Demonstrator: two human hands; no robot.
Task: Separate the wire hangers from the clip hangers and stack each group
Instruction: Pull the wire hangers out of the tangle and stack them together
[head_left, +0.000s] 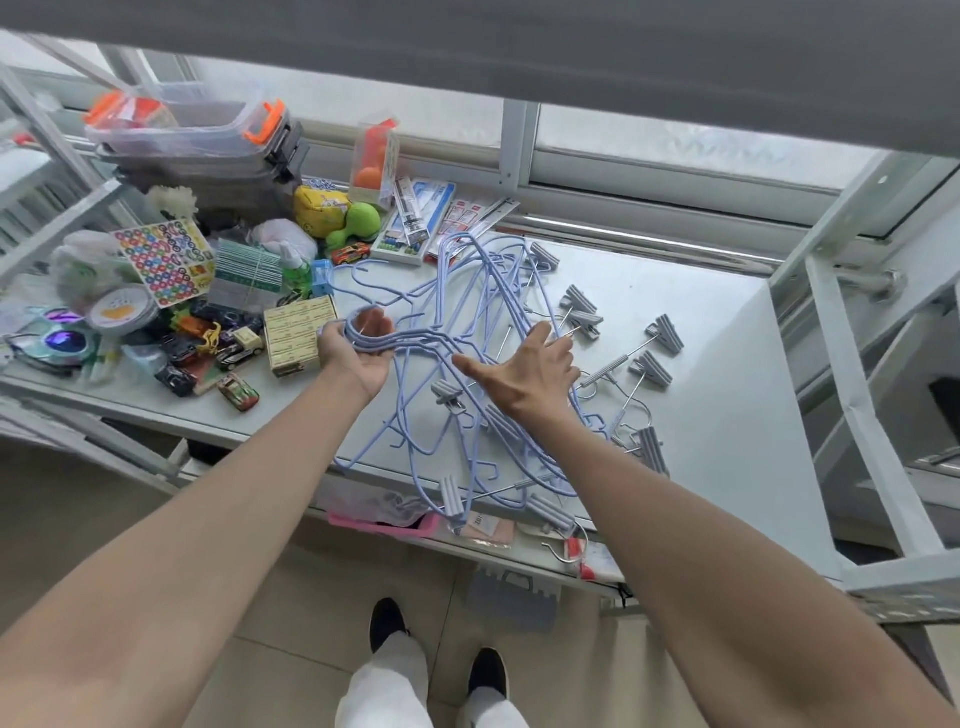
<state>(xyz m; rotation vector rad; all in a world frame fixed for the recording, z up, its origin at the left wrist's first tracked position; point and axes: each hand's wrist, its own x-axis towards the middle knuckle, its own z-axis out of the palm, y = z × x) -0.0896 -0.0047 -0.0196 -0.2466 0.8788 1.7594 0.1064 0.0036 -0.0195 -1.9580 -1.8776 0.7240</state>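
Note:
A tangle of light-blue wire hangers (470, 291) lies across the middle of the white table (701, 312). My left hand (358, 348) is palm up and curled around the hooks of several blue wire hangers. My right hand (524, 369) hovers over the pile with its fingers spread, holding nothing. Grey clip hangers (649, 364) with metal rods and hooks are scattered to the right of the pile, and more clip hangers (550, 512) lie at the table's front edge, mixed with blue wire.
Toy cars (236, 353), a yellow box (296, 338), a sticker sheet (166, 260) and clear storage bins (202, 140) crowd the table's left side. Packaged items (431, 218) lie at the back. A metal frame (852, 364) stands at the right. A lower shelf holds pink items (384, 522).

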